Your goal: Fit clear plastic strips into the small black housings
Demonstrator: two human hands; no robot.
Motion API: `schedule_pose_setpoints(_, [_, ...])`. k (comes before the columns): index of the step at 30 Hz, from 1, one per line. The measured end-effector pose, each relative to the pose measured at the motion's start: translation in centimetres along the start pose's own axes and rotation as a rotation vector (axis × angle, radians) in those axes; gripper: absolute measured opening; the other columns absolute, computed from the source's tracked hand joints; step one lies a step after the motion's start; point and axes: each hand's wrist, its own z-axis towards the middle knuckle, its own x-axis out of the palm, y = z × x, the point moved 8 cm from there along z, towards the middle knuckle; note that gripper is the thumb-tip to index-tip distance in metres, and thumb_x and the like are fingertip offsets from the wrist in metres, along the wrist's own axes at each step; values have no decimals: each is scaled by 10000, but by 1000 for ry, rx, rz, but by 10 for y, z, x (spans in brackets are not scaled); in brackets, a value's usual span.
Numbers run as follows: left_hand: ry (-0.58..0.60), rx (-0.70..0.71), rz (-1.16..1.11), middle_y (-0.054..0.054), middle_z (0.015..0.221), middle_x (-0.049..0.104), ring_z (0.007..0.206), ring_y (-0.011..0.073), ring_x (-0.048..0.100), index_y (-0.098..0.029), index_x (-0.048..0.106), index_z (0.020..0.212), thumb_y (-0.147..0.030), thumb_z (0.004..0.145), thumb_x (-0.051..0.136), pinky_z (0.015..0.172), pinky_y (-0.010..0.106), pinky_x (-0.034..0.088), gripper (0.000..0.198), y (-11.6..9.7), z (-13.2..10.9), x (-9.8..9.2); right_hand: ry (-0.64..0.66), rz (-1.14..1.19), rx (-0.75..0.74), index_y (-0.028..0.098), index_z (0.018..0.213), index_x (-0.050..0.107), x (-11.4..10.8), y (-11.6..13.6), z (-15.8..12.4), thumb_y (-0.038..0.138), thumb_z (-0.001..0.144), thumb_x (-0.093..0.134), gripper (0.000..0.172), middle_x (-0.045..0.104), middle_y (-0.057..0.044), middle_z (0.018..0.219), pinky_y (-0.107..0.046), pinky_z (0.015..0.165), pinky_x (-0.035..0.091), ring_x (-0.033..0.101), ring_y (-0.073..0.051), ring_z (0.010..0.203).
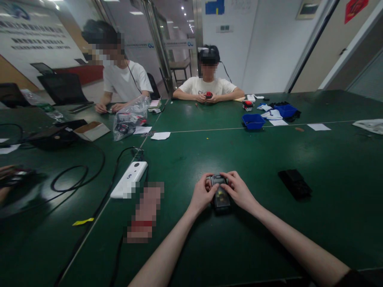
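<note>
A small dark device [222, 199] with a grey upper end and a partly see-through body rests on the green table [257, 239], between my hands. My left hand [201, 193] grips its upper left side, thumb on the front. My right hand [239, 190] holds the upper right side, its thumb also near the front face. Both hands' fingertips meet around the device's top end, and some fingers are hidden behind it. A black pouch-like item [295, 183] lies to the right, apart from my hands.
Left of my hands are a white power bank [130, 180], a blurred pinkish item [145, 213] and black cables [103, 209]. Farther off lie a plastic bag [130, 119], an open box [92, 130] and blue trays [253, 121]. Two people sit across; another person's hand [6, 175] shows at left.
</note>
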Motion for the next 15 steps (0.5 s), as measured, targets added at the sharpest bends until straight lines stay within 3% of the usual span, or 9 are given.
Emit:
schedule_pose_setpoints(4, [18,12,-11,-67,571,439,479,88,450,-154,492,1030,-276,735,591,495,199,381,334,-2,0,1,-33,21,61,197,1184,512,0,-8,-1,282,818,509,376,513,-72,1019,-299,669,494,544,-122,674])
schedule_pose_setpoints(7, [23,15,-26,-64,587,453,496,91,467,-155,480,1041,-269,727,598,511,201,391,354,-2,1,1,-21,12,103,177,1132,538,2,-13,-1,304,842,474,323,570,-88,1032,-328,738,485,575,-154,771])
schedule_pose_setpoints(11, [5,2,-38,-68,583,449,492,90,464,-154,476,1047,-280,728,603,517,203,397,366,-1,1,-1,-7,-13,65,166,1113,564,3,-11,-1,323,870,432,318,605,-98,1030,-354,842,449,571,-191,943])
schedule_pose_setpoints(15, [-9,6,-23,-63,584,453,510,97,480,-153,479,1058,-293,741,599,526,206,407,367,-1,1,-3,19,-2,49,156,1169,547,5,-10,-2,354,867,436,377,596,-110,1055,-360,842,456,577,-194,930])
